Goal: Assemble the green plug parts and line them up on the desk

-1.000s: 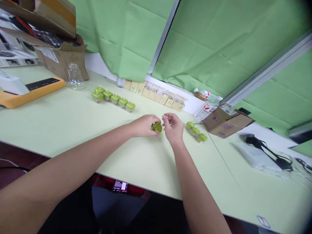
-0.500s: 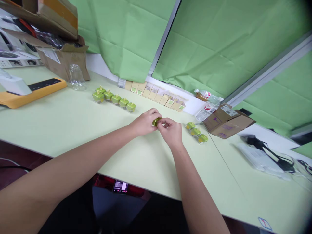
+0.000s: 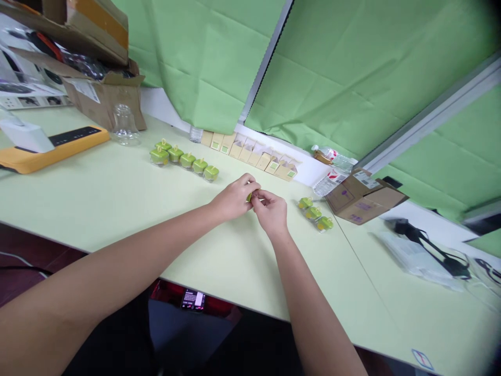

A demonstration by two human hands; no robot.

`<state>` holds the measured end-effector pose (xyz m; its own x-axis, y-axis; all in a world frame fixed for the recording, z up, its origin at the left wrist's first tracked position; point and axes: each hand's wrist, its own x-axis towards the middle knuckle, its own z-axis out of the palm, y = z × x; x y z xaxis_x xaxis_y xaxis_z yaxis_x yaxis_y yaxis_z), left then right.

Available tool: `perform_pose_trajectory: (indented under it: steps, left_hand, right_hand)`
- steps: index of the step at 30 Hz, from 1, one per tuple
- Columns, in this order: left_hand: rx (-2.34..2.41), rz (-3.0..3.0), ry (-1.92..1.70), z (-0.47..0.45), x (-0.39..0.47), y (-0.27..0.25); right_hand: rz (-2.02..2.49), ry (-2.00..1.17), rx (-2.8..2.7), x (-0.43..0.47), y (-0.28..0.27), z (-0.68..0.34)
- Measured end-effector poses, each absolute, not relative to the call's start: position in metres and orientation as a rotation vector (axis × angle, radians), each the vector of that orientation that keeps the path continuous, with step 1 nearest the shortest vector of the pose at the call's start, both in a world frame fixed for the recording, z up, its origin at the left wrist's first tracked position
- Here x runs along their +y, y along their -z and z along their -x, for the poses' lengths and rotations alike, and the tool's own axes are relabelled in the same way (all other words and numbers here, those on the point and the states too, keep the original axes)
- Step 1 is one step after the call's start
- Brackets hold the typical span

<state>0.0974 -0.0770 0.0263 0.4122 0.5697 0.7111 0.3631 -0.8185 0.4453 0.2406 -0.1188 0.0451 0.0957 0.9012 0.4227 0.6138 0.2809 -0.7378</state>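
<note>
- Small green plastic container [image 3: 249, 197], mostly hidden, one sliver showing, mid-scene over the desk [image 3: 219, 261]
- Left hand [image 3: 236, 197]: fingers clamped on it
- Right hand [image 3: 272, 211]: fingers together at its right side

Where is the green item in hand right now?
In the head view, the green item is near the middle, mostly hidden between the left hand and right hand, to the left of the three green-lidded containers.

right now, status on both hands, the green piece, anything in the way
Left hand holding green piece, mostly hidden. Right hand up against it, grip unclear. Three green-lidded tubs sit right of the hands, not in the way.
</note>
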Motion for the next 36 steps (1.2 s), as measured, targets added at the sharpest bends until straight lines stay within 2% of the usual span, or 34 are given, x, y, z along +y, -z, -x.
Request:
perform_pose_trajectory:
  steps: [14,26,36]
  left_hand:
    - [0.805,-2.477,-1.358,-0.096,-0.075,-0.025]
    - [0.782,-2.49,-1.314,-0.094,-0.075,-0.027]
    - [0.756,-2.402,-1.389,-0.093,-0.073,-0.03]
  right_hand:
    - [1.476,-0.175,-1.677,-0.122,-0.041,-0.234]
    - [1.464,-0.293,-1.685,-0.12,-0.039,-0.239]
    - [1.437,-0.07,-1.718,-0.126,-0.051,-0.236]
